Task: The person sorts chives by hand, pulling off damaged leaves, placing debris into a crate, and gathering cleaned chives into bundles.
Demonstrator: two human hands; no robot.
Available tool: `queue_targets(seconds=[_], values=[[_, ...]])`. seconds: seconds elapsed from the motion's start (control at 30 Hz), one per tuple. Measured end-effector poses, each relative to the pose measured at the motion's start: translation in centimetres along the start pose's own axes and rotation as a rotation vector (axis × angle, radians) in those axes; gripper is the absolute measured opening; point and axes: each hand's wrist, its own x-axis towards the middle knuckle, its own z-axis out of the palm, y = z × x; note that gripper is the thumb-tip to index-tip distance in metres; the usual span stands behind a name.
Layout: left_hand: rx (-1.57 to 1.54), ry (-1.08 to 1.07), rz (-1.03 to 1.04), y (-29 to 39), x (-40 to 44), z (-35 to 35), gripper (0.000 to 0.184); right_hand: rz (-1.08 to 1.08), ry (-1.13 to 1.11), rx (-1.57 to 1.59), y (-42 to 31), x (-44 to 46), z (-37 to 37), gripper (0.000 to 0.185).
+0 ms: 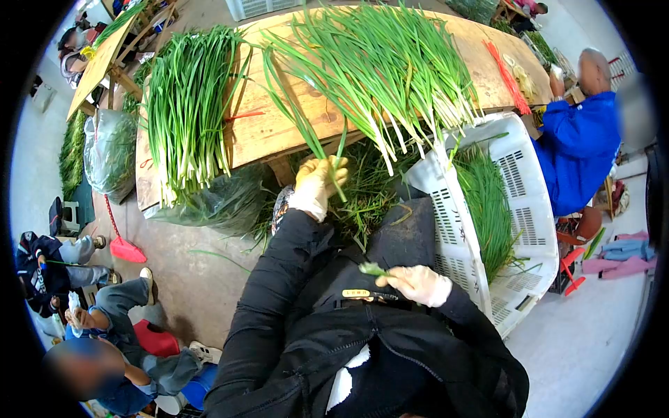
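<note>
My left hand (317, 184), in a yellow-stained glove, is closed around a few garlic chives (304, 129) at the table's near edge; their leaves reach up over the wood. In front of my waist, my right hand (418, 284), in a whitish glove, pinches a small pale green scrap of leaf (371, 269). A loose spread of garlic chives (390, 76) lies on the wooden table (275, 104), white ends hanging over the near edge. Left of it sits a neater pile of garlic chives (189, 104).
A white plastic crate (512, 167) holding more greens stands at my right. Trimmings (362, 198) heap below the table edge, beside a plastic bag (226, 202). Red ties (507, 78) lie on the table. A person in blue (582, 139) is at right; another person (139, 327) sits lower left.
</note>
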Motion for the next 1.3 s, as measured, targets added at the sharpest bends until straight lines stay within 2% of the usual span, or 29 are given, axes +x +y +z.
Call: queue_targets(seconds=[0.03, 0.07, 0.1, 0.17, 0.23, 0.3, 0.37, 0.43, 0.47, 0.5, 0.53, 0.57, 0.63, 0.7, 0.77, 0.83, 0.87, 0.9, 0.93, 0.97, 1.0, 1.03, 1.07, 1.17, 1.2, 1.23, 1.3], values=[[0.01, -0.027, 0.022, 0.1, 0.5, -1.0, 0.017, -0.101, -0.059, -0.137, 1.1, -0.5, -0.1, 0.036], [-0.023, -0.13, -0.005, -0.1, 1.3, -2.3, 0.018, -0.019, -0.103, -0.265, 1.7, -0.8, -0.7, 0.042], [0.047, -0.067, -0.034, 0.8, 0.4, -1.6, 0.026, 0.064, -0.141, -0.391, 1.7, -0.2, -2.0, 0.049], [0.083, -0.108, -0.181, 1.8, -0.1, -1.6, 0.034, -0.051, 0.204, -0.414, 0.6, 2.5, -5.7, 0.058], [0.014, -0.347, -0.194, 3.4, -1.5, -1.1, 0.038, -0.096, 0.615, -0.406, 0.7, 6.3, -7.8, 0.069], [-0.007, -0.324, -0.119, 6.6, -5.0, 2.2, 0.039, 0.219, 0.682, -0.562, -3.0, 9.9, -10.2, 0.071], [-0.058, -0.379, -0.007, 9.1, -7.7, 4.6, 0.029, 0.339, 0.661, -0.634, -2.3, 14.3, -10.7, 0.059], [-0.012, -0.454, 0.086, 11.7, -10.3, 7.0, 0.019, 0.522, 0.461, -0.553, 0.9, 18.4, -11.9, 0.049], [-0.019, -0.493, 0.163, 12.4, -10.7, 7.4, 0.017, 0.493, 0.469, -0.51, 2.4, 19.0, -13.3, 0.039], [-0.028, -0.533, 0.244, 12.8, -10.7, 7.7, 0.016, 0.343, 0.493, -0.55, 0.6, 17.7, -15.6, 0.032], [-0.104, -0.553, 0.306, 12.7, -10.5, 8.1, 0.014, 0.086, 0.578, -0.174, 1.0, 17.2, -17.5, 0.025], [-0.103, -0.553, 0.304, 12.5, -9.4, 8.0, 0.014, 0.158, 0.502, -0.643, -0.8, 16.8, -20.7, 0.024], [-0.212, -0.526, 0.136, 10.4, -5.4, 6.5, 0.017, -0.028, 0.736, 0.108, -5.7, 12.8, -23.5, 0.026], [-0.273, -0.336, -0.075, 6.4, -1.6, 4.6, 0.024, -0.184, 0.788, 0.293, -7.9, 10.2, -25.3, 0.029], [-0.333, -0.295, -0.283, 2.8, 0.9, 2.6, 0.033, -0.358, 0.759, 0.433, -8.5, 9.1, -25.8, 0.029], [-0.406, -0.324, -0.335, 0.7, 1.5, 1.6, 0.034, -0.367, 0.747, 0.505, -7.9, 9.2, -24.1, 0.029], [-0.419, -0.376, -0.318, 0.4, 1.1, 1.4, 0.034, -0.36, 0.736, 0.692, -6.9, 10.5, -22.5, 0.029], [-0.432, -0.428, -0.3, 0.5, 0.4, 1.4, 0.034, -0.403, 0.587, 0.808, -4.7, 11.4, -20.8, 0.031], [-0.435, -0.427, -0.301, 0.4, 0.2, 1.2, 0.034, -0.336, 0.367, 1.128, -3.6, 12.2, -18.9, 0.034], [-0.398, -0.409, -0.283, 0.5, 0.1, 0.9, 0.035, -0.297, 0.223, 1.193, -1.2, 13.2, -16.7, 0.037], [-0.359, -0.39, -0.266, 0.6, -0.1, 0.5, 0.035, -0.039, 0.16, 1.193, -1.1, 13.5, -14.9, 0.04], [-0.273, -0.337, -0.227, 0.6, -0.2, 0.2, 0.035, -0.001, 0.143, 1.247, 1.1, 14.4, -12.1, 0.038], [-0.228, -0.312, -0.21, 0.6, -0.3, 0.0, 0.035, 0.125, 0.208, 1.235, 2.2, 14.8, -9.8, 0.038], [-0.139, -0.265, -0.185, 0.4, -0.5, -0.3, 0.037, 0.07, 0.225, 0.932, 4.8, 14.5, -6.9, 0.042], [-0.095, -0.248, -0.176, 0.3, -0.5, -0.1, 0.038, 0.081, 0.261, 0.762, 5.2, 14.5, -6.7, 0.034], [-0.096, -0.249, -0.18, 0.0, -0.3, 0.0, 0.038, 0.084, 0.262, 0.762, 5.5, 14.4, -6.5, 0.034], [-0.035, -0.292, -0.145, -0.6, 0.4, 0.6, 0.041, 0.015, 0.386, 1.04, 5.5, 14.2, -6.6, 0.023]])
